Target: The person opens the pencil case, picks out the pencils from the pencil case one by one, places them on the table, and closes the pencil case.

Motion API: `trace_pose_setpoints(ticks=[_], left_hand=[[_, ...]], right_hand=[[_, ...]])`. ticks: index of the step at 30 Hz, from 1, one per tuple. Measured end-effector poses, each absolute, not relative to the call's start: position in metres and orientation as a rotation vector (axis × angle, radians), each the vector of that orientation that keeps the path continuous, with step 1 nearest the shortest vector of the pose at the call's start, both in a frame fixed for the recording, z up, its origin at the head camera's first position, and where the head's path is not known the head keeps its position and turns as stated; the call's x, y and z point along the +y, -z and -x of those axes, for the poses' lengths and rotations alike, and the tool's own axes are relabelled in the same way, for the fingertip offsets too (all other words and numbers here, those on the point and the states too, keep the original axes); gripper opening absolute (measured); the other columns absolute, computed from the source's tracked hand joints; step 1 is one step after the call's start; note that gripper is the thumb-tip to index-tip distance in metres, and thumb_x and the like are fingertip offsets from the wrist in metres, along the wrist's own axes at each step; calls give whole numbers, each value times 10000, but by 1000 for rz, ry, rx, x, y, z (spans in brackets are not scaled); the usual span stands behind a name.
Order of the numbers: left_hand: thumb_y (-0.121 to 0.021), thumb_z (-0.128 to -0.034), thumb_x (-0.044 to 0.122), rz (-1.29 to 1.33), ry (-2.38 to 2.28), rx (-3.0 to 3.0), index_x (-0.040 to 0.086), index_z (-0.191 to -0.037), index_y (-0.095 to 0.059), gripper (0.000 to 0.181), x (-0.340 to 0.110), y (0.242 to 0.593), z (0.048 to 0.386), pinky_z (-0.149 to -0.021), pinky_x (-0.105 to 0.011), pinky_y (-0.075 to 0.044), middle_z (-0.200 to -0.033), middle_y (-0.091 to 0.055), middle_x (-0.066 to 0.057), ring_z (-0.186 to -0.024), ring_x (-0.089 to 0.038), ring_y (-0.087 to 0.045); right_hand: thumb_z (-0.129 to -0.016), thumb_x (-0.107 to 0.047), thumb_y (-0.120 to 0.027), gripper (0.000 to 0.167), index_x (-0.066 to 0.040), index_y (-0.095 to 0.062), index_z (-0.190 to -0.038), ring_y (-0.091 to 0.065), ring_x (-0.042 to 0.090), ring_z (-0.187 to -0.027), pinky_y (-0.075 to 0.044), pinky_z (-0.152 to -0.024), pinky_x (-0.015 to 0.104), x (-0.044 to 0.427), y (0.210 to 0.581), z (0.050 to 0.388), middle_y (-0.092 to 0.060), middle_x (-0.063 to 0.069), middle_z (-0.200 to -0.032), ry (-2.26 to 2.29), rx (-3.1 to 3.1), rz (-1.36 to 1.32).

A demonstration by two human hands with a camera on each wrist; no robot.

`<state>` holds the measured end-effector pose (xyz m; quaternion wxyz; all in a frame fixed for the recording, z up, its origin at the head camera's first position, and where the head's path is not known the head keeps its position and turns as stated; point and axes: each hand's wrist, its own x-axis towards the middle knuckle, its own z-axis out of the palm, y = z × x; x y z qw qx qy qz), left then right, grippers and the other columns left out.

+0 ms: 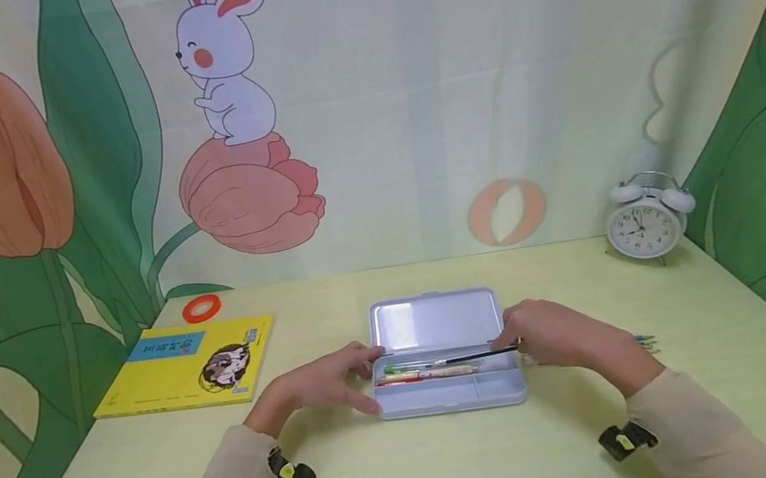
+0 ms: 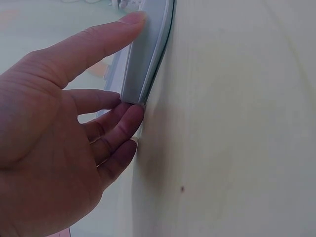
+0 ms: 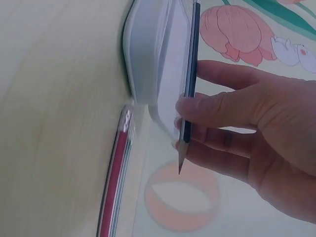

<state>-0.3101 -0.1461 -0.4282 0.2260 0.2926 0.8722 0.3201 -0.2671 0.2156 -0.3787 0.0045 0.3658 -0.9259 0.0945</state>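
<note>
A pale lilac pencil case [image 1: 449, 409] lies with its lid folded back; a green pen, a red one and a light patterned pen [image 1: 451, 370] lie in its rear compartment. My left hand [image 1: 330, 379] holds the case's left end, thumb along the front and fingers at the end wall [image 2: 136, 79]. Between thumb and fingers, my right hand [image 1: 558, 332] pinches a black pencil [image 3: 190, 94] lengthwise over the case's right part. Its sharpened tip points right, away from the case. Several pencils [image 3: 116, 168] lie on the table to the right, mostly behind the right hand in the head view.
On the table's left lies a yellow book [image 1: 172, 388], with an orange ring [image 1: 190, 315] behind it. A white twin-bell alarm clock [image 1: 643, 229] stands at the back right. A printed curtain [image 1: 375, 147] hangs along the table's rear edge.
</note>
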Motion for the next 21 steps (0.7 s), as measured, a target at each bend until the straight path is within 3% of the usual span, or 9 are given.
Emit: trace_pose_setpoints(ticks=[3,11,21], left_hand=[[-863,-792,324,-806,-891,2400,119,-1542,-387,912,-146,428,310,-965,-398,-397,-1233,-503,29,-1148,-189,-486],[-864,-789,338,-798,-865,2414,133,-1540,-395,909,-146,428,310,-966,-396,-396,-1220,-508,32,-1137,-185,-483],[-857,-797,337,-812,-876,2404,116,-1535,-397,898,-146,427,310,-960,-397,-395,-1198,-517,21,-1119,-186,-486]], right_hand=[[-775,213,-593,445,-87,-807,-1024,-539,87,-685,-424,-591,239,225,379,264,-642,-2,-805,-348,-2907,-1125],[-826,129,-700,336,-113,-810,-1031,-512,38,-679,-438,-588,223,252,387,252,-625,-45,-788,-432,-2939,-1142],[-820,143,-662,374,-106,-801,-1060,-445,30,-665,-421,-572,217,287,391,244,-610,-68,-806,-497,-2970,-1156]])
